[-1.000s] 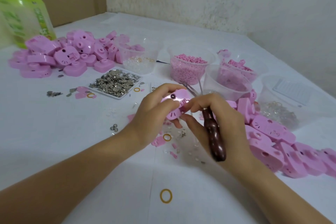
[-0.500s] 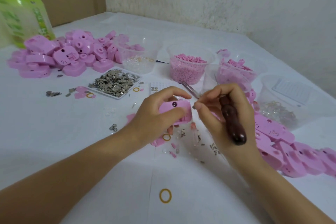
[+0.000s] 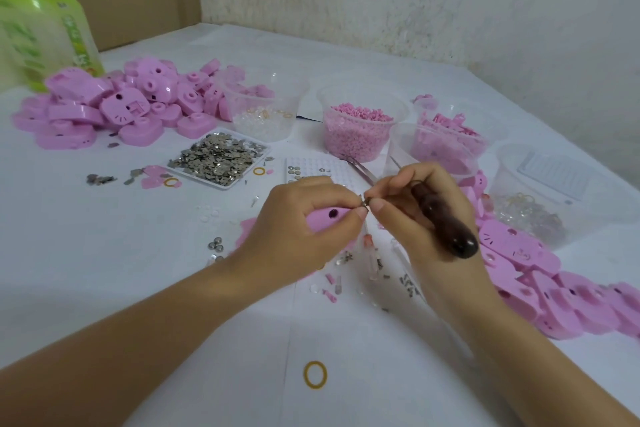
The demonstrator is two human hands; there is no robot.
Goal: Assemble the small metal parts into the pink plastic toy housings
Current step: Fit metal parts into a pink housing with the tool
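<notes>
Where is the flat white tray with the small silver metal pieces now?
In the head view, the flat white tray of silver metal pieces lies left of centre, beyond the left hand, between the pile of pink plastic housings and the clear cups.

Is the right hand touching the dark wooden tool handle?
Touching. Head view shows the right hand wrapped around the dark wooden tool handle, the handle's butt sticking out past the palm.

The left hand (image 3: 304, 229) covers most of the pink housing (image 3: 323, 220); the metal part (image 3: 364, 201) (pinched between fingertips) is too small to identify. The green bottle (image 3: 41, 35) is cut off.
</notes>
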